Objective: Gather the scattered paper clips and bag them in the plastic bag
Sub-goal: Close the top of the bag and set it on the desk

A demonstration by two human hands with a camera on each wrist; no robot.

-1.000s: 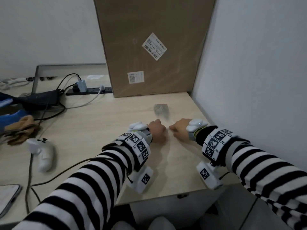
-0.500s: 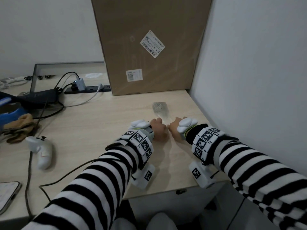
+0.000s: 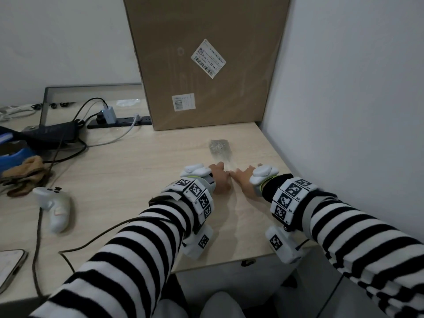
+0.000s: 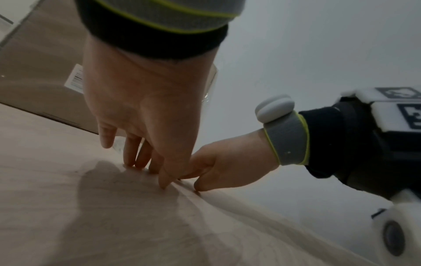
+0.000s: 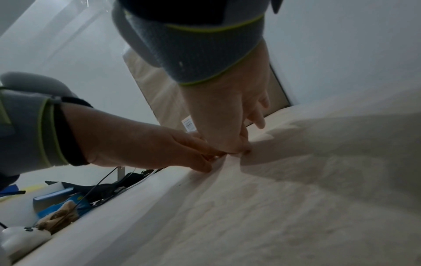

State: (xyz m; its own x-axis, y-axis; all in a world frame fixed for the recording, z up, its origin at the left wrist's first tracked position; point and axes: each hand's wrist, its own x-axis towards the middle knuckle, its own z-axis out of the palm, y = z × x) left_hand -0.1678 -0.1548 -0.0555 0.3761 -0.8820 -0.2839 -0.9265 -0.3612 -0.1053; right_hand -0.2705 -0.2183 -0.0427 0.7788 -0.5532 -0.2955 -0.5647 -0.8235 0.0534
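Observation:
A clear plastic bag lies flat on the wooden table, with a silvery clump of paper clips inside its far end. My left hand and right hand meet fingertip to fingertip at the bag's near edge. In the left wrist view my left hand has its fingertips down on the table, and my right hand pinches the thin edge with thumb and forefinger. The right wrist view shows my right hand and left hand both pinching that edge. No loose clips show on the table.
A tall cardboard box stands just behind the bag, and a white wall runs close on the right. To the left lie a white controller, a brown cloth, a power strip with cables, and a phone.
My two hands have drawn together at the bag's near edge; a gap stood between them a second ago and the fingertips now touch. The bag has stayed in place.

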